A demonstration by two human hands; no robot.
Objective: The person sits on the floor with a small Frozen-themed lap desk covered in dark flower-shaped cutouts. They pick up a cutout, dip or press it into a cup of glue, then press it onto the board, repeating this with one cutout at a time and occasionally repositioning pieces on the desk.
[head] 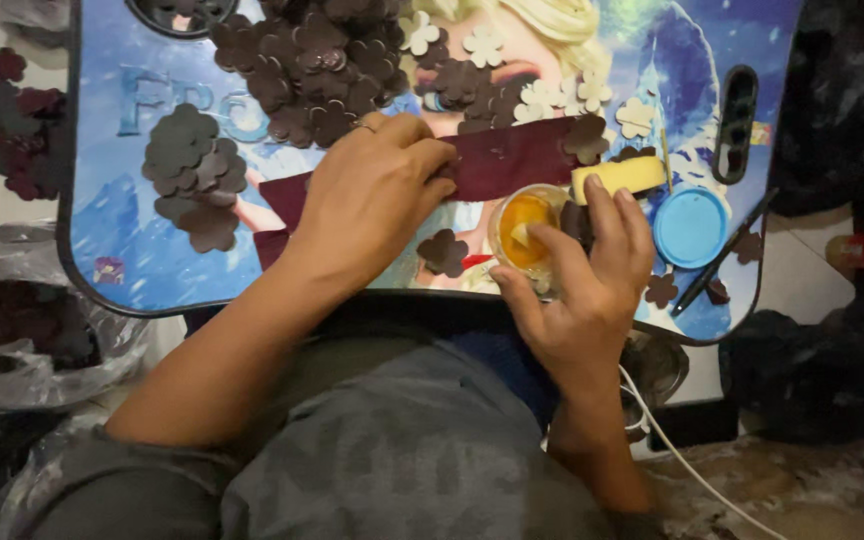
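My left hand [372, 195] presses down on a dark maroon strip [517, 158] lying across a blue picture-printed lap tray [117, 240]. My right hand [587, 270] holds a small clear cup of yellow glue [524, 232] near the tray's front edge, with a dark flower cutout [577, 220] pinched in its fingers. A yellow sponge piece [620, 175] lies just beyond that hand. Piles of maroon flower cutouts [317, 65] and several cream ones [542, 95] cover the tray's far part.
A blue round lid [690, 226] and a dark pen [722, 255] lie at the tray's right. More maroon cutouts [7, 115] sit on the floor at left, near a plastic bag [27, 335]. A white cable [682, 455] runs by my right forearm.
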